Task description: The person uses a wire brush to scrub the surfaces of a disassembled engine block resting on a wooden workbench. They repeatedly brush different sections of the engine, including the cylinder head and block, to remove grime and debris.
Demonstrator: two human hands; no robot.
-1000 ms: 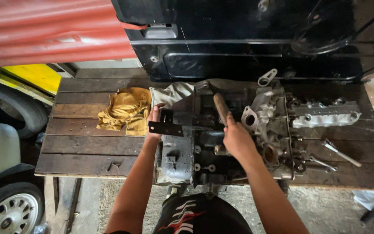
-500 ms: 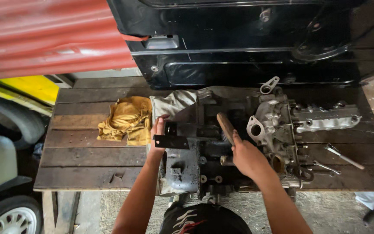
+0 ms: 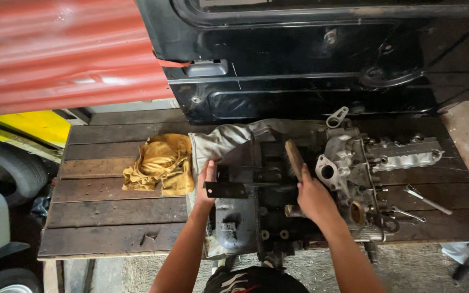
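My forearms enter from the near edge of the wooden table (image 3: 109,217). My right hand (image 3: 315,199) is closed around the handle of a brush (image 3: 294,159), whose wooden head points away from me over the top of the engine block (image 3: 267,206). My left hand (image 3: 206,184) lies flat and open against the left side of the block, fingers extended upward, just beside a flat black bracket (image 3: 225,190) that projects from the casting; whether it grips anything I cannot tell. The block sits at the centre of the table on a grey cloth (image 3: 218,142). A lighter metal cylinder head (image 3: 378,163) adjoins it on the right, with wrenches (image 3: 427,199) lying just beyond that. A crumpled yellow rag (image 3: 159,165) rests to the left, near the grey cloth. Farthest away, a black vehicle panel (image 3: 310,59) stands behind the table, beside a red corrugated sheet (image 3: 55,54).
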